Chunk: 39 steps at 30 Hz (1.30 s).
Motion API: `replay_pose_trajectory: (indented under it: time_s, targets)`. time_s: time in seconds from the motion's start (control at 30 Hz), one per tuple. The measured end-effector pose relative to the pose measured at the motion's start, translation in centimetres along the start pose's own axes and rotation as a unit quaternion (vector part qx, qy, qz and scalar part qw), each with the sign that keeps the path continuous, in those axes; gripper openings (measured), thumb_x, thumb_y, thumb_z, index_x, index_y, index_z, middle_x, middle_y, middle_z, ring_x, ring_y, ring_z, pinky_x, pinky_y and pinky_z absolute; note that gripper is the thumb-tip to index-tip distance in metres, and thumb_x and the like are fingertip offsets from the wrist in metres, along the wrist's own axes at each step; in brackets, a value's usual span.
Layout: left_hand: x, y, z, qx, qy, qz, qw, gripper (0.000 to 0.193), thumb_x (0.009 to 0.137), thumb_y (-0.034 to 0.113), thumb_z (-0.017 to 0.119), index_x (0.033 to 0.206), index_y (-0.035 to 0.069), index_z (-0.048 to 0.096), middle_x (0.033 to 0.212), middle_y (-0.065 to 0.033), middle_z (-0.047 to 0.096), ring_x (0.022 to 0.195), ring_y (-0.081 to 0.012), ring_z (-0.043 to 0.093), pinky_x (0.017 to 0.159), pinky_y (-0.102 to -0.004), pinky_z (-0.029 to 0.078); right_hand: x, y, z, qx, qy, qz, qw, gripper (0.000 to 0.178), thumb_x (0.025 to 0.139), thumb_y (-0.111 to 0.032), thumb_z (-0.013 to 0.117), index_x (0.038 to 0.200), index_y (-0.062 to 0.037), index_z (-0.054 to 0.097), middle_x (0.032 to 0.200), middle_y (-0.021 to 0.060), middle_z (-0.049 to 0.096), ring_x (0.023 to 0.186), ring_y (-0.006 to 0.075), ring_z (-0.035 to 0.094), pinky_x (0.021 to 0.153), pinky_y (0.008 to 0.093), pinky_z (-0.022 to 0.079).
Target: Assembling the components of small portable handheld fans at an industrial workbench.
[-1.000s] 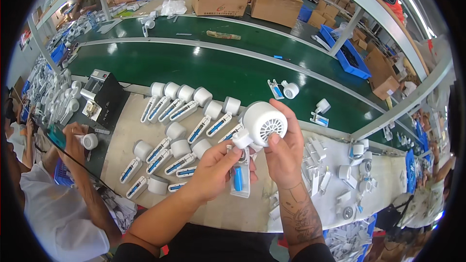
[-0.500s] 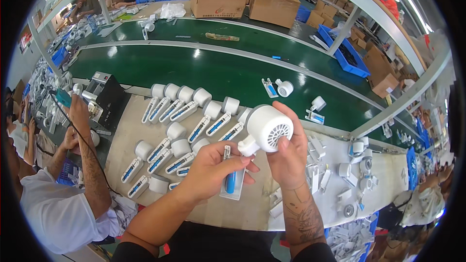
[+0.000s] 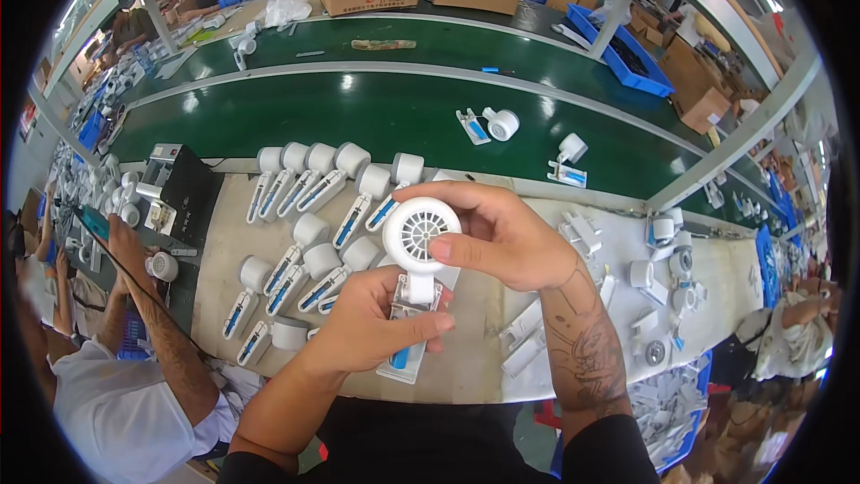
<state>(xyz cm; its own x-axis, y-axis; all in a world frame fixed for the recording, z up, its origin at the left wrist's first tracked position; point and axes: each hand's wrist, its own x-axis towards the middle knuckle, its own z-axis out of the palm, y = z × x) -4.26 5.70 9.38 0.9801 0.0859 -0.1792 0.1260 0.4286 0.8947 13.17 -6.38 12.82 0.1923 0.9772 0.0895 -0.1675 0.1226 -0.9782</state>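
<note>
So I've got a white handheld fan [image 3: 421, 235] between my hands near the middle of the frame, grille side facing up at me. My left hand [image 3: 369, 318] is wrapped around the handle just below the head, thumb laid across the front. The lower end of that handle pokes out under my thumb, with a blue cylindrical cell [image 3: 399, 358] showing in it. My right hand [image 3: 502, 237] has the round head pinched from the right: thumb on the grille, index finger over the top edge, other fingertips hidden behind.

As for elbow room, the open bit of the pale tabletop [image 3: 466, 367] is right under and just right of my hands, down to the front edge at lower center. Left of me it's tight: fan units [image 3: 372, 181] lie in slanted rows close to my left hand. Loose white handle shells [image 3: 524, 332] sit near my right forearm. Past the table's back edge, the green conveyor belt [image 3: 358, 116] has a wide open stretch at upper center, and a slanting metal post [image 3: 730, 159] bounds things at the right.
</note>
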Motion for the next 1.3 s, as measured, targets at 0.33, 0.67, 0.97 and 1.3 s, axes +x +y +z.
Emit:
replay_pose_trajectory:
  time_s: [0.33,0.67,0.97,1.3]
  targets:
    - [0.7,-1.2,-0.7,-0.076,0.033,0.003,0.997,0.027,0.090,0.008,0.068,0.113,-0.005,0.061,0.096,-0.0137,0.070,0.079,-0.0170,0.069,0.071,-0.0290,0.057,-1.0,2.3,0.9,0.007,0.101,-0.042,0.994,0.052,0.093,-0.011,0.067,0.139,0.0013,0.048,0.121,0.0092,0.061,0.112,0.0157,0.058,0.098,0.0319,0.048]
    - [0.7,-0.8,-1.2,-0.041,0.023,0.006,0.999,0.029,0.088,0.001,0.062,0.116,-0.006,0.060,0.100,-0.0175,0.070,0.080,-0.0192,0.069,0.074,-0.0318,0.058,-0.2,2.8,0.3,0.018,0.086,-0.057,0.994,0.049,0.095,-0.012,0.065,0.139,0.0027,0.046,0.119,0.0100,0.062,0.108,0.0149,0.061,0.094,0.0304,0.050]
    - [0.3,-1.2,-1.3,0.024,0.012,0.029,0.999,0.026,0.090,0.003,0.061,0.115,-0.005,0.061,0.099,-0.0146,0.070,0.080,-0.0174,0.068,0.073,-0.0311,0.056,-0.2,2.6,0.2,0.049,0.060,0.001,0.997,0.052,0.093,-0.013,0.068,0.139,0.0008,0.049,0.123,0.0100,0.062,0.111,0.0156,0.059,0.096,0.0316,0.049]
    - [0.7,-1.7,-2.0,-0.052,-0.046,-0.012,0.997,0.034,0.101,0.027,0.057,0.117,-0.003,0.061,0.098,-0.0131,0.070,0.082,-0.0204,0.069,0.073,-0.0320,0.057,-1.0,4.0,2.2,0.033,0.125,-0.045,0.991,0.048,0.093,-0.009,0.067,0.137,0.0003,0.050,0.118,0.0082,0.062,0.107,0.0148,0.059,0.093,0.0300,0.049]
